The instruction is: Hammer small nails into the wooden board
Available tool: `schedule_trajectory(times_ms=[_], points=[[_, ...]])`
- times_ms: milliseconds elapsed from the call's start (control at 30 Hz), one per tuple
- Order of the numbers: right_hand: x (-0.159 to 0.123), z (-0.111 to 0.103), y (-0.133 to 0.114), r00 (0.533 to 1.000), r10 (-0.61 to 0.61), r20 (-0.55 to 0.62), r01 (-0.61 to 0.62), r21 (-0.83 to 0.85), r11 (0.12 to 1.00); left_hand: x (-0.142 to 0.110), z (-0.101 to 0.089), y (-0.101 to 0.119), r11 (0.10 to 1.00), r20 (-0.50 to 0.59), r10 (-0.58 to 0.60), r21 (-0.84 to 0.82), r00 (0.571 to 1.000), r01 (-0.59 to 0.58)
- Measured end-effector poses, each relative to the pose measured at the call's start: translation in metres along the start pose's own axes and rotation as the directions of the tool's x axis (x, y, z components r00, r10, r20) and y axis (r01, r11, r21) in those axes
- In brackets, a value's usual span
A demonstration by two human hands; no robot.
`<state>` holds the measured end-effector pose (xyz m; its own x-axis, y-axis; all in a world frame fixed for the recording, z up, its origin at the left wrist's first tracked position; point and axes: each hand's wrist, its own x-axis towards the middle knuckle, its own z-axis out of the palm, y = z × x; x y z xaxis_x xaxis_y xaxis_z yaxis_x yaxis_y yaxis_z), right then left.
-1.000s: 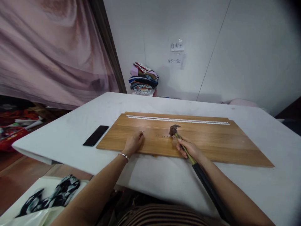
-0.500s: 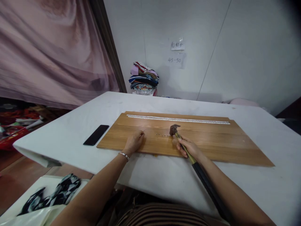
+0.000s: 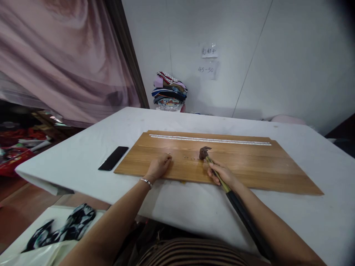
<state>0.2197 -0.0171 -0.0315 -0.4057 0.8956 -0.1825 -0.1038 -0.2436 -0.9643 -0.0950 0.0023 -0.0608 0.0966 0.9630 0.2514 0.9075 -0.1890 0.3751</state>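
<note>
A claw hammer [image 3: 205, 152] is in my right hand [image 3: 222, 174], gripped on its yellowish shaft close below the head; the black grip reaches back along my forearm. The head hovers at or just over the wooden board [image 3: 249, 166]; I cannot tell if it touches. On the board's left part rests my left hand [image 3: 160, 164], fingers closed in a pinch with the thin tip of a nail [image 3: 169, 153] showing above them. Between the two hands several small nails [image 3: 194, 159] are on the board. A long white measuring strip [image 3: 210, 140] lies along the board's far edge.
A black phone [image 3: 113, 158] lies left of the board on the white-covered table [image 3: 91, 147]. Folded clothes [image 3: 169, 90] are piled behind the far edge, against the wall. At lower left stands a pale surface with a patterned cloth [image 3: 79, 221]. A pink curtain [image 3: 69, 66] hangs at left.
My left hand and the hammer head have shifted only slightly. Both hands keep their grip, and the curtain at left has swung a little.
</note>
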Motion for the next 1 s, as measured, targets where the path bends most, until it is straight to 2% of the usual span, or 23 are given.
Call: schedule_trajectory(times_ms=[333, 700, 1000], points=[[-0.001, -0.001, -0.002, 1.0, -0.006, -0.012, 0.007, 0.019, 1.0, 0.0, -0.002, 0.004, 0.996, 0.035, -0.081, -0.018, 0.996, 0.082], [0.0, -0.004, 0.001, 1.0, -0.022, -0.003, 0.022, 0.014, 1.0, 0.0, -0.008, 0.008, 0.997, 0.068, -0.066, 0.034, 0.996, 0.063], [0.0, -0.002, -0.001, 1.0, -0.004, -0.001, 0.004, -0.007, 1.0, 0.0, -0.009, 0.011, 0.997, 0.065, -0.074, -0.005, 0.995, 0.075]])
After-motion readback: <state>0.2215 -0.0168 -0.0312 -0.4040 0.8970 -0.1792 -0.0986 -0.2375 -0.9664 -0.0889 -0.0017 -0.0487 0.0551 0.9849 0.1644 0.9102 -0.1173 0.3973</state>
